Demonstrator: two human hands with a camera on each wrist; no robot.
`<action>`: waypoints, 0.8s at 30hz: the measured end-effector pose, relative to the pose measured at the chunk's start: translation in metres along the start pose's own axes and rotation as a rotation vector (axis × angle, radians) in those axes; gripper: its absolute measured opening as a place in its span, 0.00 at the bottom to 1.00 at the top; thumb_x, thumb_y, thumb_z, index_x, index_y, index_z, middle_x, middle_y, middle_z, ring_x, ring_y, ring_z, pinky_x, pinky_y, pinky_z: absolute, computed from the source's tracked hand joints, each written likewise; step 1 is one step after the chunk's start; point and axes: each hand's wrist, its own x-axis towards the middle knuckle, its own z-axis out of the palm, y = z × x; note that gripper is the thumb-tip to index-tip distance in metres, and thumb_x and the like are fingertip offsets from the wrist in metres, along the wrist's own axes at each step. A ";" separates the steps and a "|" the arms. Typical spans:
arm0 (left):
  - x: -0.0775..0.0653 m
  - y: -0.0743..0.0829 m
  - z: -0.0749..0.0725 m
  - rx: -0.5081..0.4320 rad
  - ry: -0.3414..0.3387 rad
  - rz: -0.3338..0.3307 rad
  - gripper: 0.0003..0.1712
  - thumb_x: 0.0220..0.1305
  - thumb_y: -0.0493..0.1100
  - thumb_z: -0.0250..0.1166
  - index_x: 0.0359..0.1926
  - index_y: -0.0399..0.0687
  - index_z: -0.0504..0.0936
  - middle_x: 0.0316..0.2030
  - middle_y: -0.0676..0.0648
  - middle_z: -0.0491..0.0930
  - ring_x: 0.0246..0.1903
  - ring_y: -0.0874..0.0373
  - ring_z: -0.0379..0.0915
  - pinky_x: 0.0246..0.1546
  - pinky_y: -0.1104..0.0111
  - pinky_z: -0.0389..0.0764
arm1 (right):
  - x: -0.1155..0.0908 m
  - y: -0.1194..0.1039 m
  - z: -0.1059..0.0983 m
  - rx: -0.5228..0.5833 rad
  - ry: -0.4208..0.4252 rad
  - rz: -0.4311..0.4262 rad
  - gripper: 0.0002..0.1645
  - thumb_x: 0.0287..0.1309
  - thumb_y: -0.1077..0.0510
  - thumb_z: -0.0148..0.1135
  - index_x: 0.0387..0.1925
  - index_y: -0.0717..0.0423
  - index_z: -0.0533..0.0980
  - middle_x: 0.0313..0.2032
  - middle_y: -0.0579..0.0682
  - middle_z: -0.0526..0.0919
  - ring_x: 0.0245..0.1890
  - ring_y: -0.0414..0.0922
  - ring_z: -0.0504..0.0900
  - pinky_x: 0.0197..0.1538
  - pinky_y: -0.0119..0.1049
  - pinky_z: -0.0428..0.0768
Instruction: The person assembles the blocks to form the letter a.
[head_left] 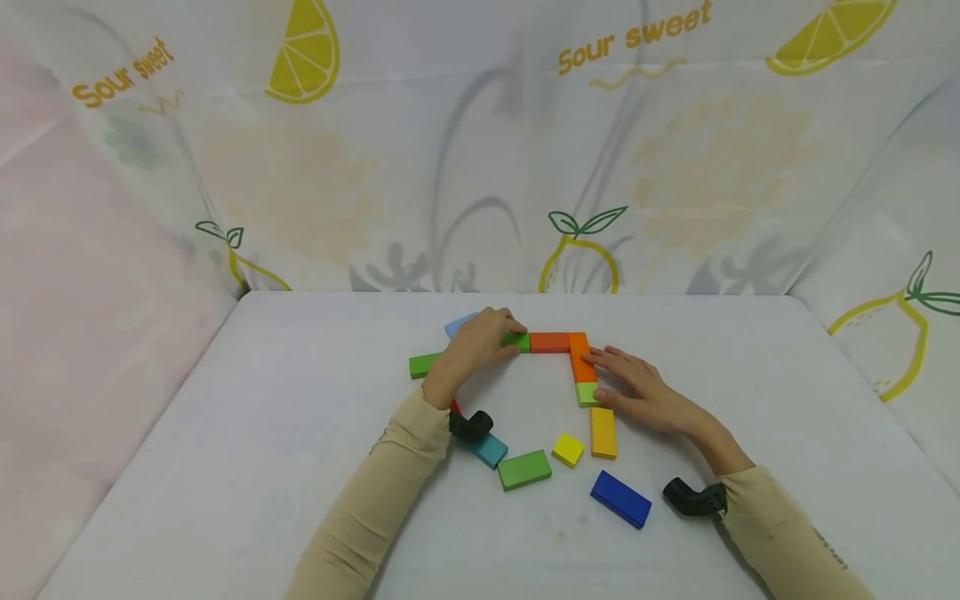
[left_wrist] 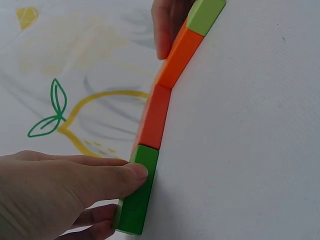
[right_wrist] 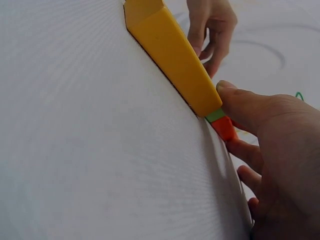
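Note:
My left hand (head_left: pixel 483 337) pinches a green block (left_wrist: pixel 140 200), thumb on one face and fingers behind it. That block meets the end of a red-orange block (head_left: pixel 550 342) at the back of the table. An orange block (head_left: pixel 582 358) turns from there toward the front, followed by a light green block (head_left: pixel 587 394). Beside these two lies my right hand (head_left: pixel 641 390), fingers mostly extended; a fingertip touches the orange block and the thumb is at the light green one. A yellow-orange block (right_wrist: pixel 172 57) sits in front of the light green block.
Nearer the front lie a small yellow block (head_left: pixel 567 450), a dark blue block (head_left: pixel 620 499), another green block (head_left: pixel 524 470) and a teal block (head_left: pixel 491 451). A light blue block (head_left: pixel 459 323) and a further green block (head_left: pixel 423 365) show around my left forearm. A printed cloth (head_left: pixel 450 167) hangs behind.

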 end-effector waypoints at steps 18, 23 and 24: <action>0.001 -0.005 -0.003 -0.104 0.007 0.036 0.19 0.61 0.44 0.65 0.53 0.44 0.81 0.48 0.46 0.80 0.48 0.52 0.74 0.50 0.64 0.75 | 0.000 0.002 0.000 -0.001 0.002 -0.002 0.34 0.64 0.45 0.55 0.69 0.45 0.60 0.72 0.54 0.56 0.73 0.58 0.45 0.67 0.64 0.42; -0.002 -0.018 -0.016 -0.269 0.007 0.054 0.20 0.67 0.47 0.59 0.56 0.42 0.78 0.52 0.44 0.78 0.52 0.50 0.73 0.54 0.61 0.74 | -0.001 0.000 -0.001 0.020 0.003 -0.001 0.34 0.64 0.46 0.55 0.69 0.45 0.60 0.72 0.54 0.56 0.73 0.59 0.44 0.67 0.64 0.41; -0.004 -0.023 -0.020 -0.295 0.021 0.047 0.20 0.67 0.46 0.58 0.56 0.42 0.78 0.52 0.44 0.78 0.53 0.49 0.73 0.55 0.61 0.74 | -0.001 0.000 -0.001 0.019 0.003 0.000 0.34 0.64 0.46 0.55 0.69 0.45 0.60 0.72 0.54 0.56 0.73 0.59 0.44 0.67 0.64 0.41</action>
